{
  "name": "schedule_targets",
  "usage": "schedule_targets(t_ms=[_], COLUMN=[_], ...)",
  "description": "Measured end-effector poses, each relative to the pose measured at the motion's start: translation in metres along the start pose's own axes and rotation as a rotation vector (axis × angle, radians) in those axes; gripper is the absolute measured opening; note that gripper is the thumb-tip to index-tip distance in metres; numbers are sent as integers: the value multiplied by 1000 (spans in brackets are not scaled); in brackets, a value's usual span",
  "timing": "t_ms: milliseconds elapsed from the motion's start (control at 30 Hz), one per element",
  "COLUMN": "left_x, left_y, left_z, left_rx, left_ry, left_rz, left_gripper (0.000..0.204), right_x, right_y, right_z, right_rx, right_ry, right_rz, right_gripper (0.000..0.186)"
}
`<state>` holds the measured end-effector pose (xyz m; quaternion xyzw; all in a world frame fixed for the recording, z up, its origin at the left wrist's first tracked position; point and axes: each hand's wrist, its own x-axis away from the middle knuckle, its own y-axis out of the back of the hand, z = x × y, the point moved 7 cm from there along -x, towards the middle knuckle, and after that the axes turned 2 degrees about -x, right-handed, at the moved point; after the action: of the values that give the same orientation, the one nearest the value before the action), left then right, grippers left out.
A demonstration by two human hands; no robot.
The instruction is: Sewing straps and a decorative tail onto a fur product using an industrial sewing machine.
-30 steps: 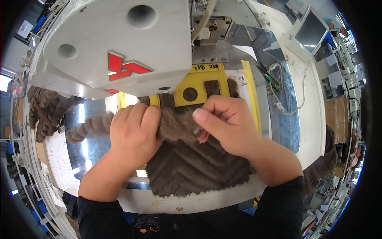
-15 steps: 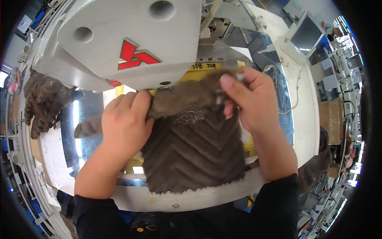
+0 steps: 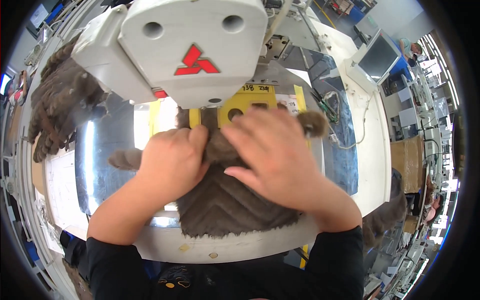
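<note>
My left hand (image 3: 172,157) is closed on a long strip of brown fur (image 3: 125,159), which crosses a brown fur piece with chevron ridges (image 3: 220,210) and ends in a rounded tuft at the right. My right hand (image 3: 267,160) is blurred, fingers apart and slightly bent, lying over the strip and hiding part of it. Just beyond both hands is a yellow template (image 3: 256,96) with cut-out holes, partly under the head of a large white machine (image 3: 200,85) with a red emblem.
A heap of brown fur (image 3: 57,122) lies at the left. A monitor (image 3: 376,60), cables with small tools (image 3: 325,107) and a cardboard box (image 3: 405,165) are at the right, with more fur (image 3: 382,225) below. A co-worker (image 3: 410,50) is at the far upper right.
My right hand had lifted the fur strip up and rightward in a pinch; now its fingers are spread over the strip, lower and further left. My left hand stays on the strip.
</note>
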<state>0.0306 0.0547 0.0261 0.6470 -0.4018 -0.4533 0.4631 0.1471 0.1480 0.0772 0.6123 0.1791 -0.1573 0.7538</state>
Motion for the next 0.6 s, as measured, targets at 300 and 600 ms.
schedule_targets(t_ms=[300,600], left_x=[-5,0], left_y=[23,17], left_z=[18,-6], left_rx=[144,550], left_ry=[9,-169], left_rz=[94,108], left_gripper=[49,51], right_x=[31,14], right_y=[27,-1], right_z=[-79,-17], right_rx=[126,-259], right_ry=[-336,-62], right_rz=[422,207], right_gripper=[13,26])
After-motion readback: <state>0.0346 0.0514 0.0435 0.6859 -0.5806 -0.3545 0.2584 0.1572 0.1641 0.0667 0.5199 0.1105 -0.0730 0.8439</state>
